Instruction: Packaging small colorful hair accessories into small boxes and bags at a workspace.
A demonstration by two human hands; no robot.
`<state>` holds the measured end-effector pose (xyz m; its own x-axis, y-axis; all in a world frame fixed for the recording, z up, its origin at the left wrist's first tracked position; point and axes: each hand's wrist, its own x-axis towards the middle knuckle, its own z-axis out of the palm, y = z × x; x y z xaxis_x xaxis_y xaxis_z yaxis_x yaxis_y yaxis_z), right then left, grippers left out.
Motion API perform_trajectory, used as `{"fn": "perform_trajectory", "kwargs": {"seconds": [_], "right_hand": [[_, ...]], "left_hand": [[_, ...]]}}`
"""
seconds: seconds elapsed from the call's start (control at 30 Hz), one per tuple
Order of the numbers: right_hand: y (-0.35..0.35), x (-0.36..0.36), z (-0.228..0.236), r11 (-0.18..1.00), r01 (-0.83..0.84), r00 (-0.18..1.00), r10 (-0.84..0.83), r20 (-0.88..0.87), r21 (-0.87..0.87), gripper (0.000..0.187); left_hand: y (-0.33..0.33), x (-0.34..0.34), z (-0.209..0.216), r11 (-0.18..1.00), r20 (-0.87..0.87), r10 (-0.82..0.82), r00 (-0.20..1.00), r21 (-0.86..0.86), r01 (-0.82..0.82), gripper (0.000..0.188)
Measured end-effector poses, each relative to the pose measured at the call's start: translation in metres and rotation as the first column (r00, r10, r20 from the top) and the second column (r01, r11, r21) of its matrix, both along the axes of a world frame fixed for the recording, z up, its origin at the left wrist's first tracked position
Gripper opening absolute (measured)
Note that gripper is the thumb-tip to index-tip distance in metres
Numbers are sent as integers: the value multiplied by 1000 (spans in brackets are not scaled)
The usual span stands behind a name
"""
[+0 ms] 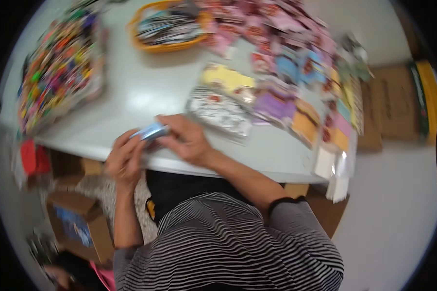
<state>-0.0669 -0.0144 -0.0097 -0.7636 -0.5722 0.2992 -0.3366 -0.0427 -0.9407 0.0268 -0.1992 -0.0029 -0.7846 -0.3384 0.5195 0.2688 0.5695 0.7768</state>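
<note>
Near the table's front edge, both hands hold a small, flat, light blue-and-white packet (151,131). Its exact kind is blurred. My left hand (123,157) grips its left end with the fingers curled over it. My right hand (189,143) pinches the right end between thumb and fingers. Just beyond the right hand lies a clear bag with a black-and-white pattern (218,111). A yellow packet (226,80) sits behind that bag. Purple packets (277,103) and orange packets (305,120) are laid out to the right.
A clear bin of colourful small items (63,72) stands on the left of the white table (150,87). An orange basket (136,39) holds packets at the back. Pink packets (286,24) are heaped at back right. An open carton (82,223) and another person's hand (58,276) appear lower left.
</note>
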Motion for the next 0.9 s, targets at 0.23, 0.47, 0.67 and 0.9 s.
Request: {"fn": "perform_trajectory", "kwargs": {"seconds": [0.23,0.47,0.67,0.9], "right_hand": [[31,29,47,967,242,867,-180,-464,78,61],[77,43,42,858,487,785,-347,-512,166,57],[118,56,50,795,575,745,-411,-525,193,52],[165,58,57,737,651,712,-512,-480,180,55]], "left_hand": [[39,1,9,900,40,156,987,405,-159,17],[109,-13,16,937,13,-24,1000,349,18,17],[136,-16,18,868,-12,-255,967,437,234,26],[153,-20,30,820,135,-369,919,512,254,30]]}}
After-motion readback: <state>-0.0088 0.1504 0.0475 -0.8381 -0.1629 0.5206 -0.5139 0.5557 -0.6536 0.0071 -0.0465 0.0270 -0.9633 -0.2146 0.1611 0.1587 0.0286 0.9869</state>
